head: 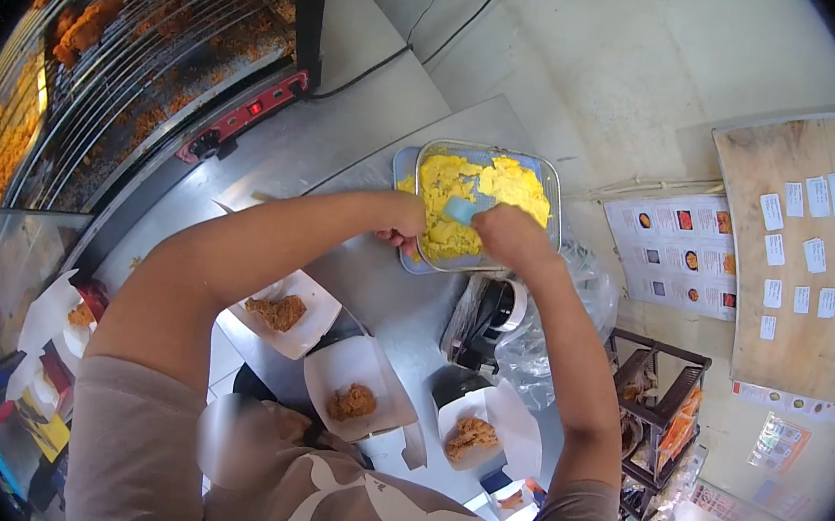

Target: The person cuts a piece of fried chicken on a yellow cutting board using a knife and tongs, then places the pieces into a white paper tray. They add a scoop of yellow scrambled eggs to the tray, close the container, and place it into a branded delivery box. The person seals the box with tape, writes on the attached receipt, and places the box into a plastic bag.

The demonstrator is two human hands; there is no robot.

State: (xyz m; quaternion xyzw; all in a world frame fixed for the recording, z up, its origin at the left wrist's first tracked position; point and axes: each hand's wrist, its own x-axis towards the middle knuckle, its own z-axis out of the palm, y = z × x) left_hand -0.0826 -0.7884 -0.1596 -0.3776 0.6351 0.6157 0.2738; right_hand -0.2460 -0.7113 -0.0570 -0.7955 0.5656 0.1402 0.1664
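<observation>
Yellow food (450, 177) that looks like scrambled egg lies in a wire-mesh basket (558, 221). The basket sits over a blue plastic tray (402, 165) on the steel counter. My left hand (402, 225) grips the basket's near-left edge, the fingers curled around the rim. In my right hand (512, 236) is a light blue scraper (460, 210), its blade against the egg; the hand hides its other end. Nearer my body, open paper boxes (315, 326) (392, 401) (522, 421) each hold a piece of fried chicken (277, 312) (352, 403) (471, 439).
A heated display case (202, 66) with fried chicken on wire racks stands left, its red control panel (243, 116) facing the counter. A tape roll (510, 305) and clear plastic bags (536, 355) lie right. Beyond are a brown plastic rack (655, 415) and a wooden board (795, 252) with paper slips.
</observation>
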